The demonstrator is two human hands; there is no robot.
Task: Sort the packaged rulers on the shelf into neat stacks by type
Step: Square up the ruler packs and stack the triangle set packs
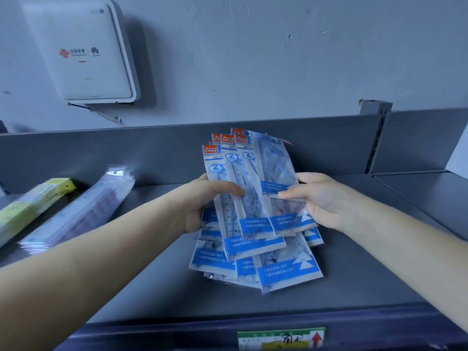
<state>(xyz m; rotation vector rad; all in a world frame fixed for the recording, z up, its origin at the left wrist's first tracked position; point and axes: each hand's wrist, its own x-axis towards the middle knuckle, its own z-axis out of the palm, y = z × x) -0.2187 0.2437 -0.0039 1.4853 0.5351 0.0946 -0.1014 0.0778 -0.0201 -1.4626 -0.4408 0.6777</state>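
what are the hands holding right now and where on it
Both hold a fanned bunch of blue-and-white geometry ruler packs. The left hand grips its left edge mid-length; the right hand pinches the rightmost pack's lower right side.

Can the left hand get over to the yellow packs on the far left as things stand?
Probably not yet. The left hand has its grip on the fanned blue geometry packs, as does the right hand. The shelf toward the yellow packs looks open, past a clear-sleeved stack.
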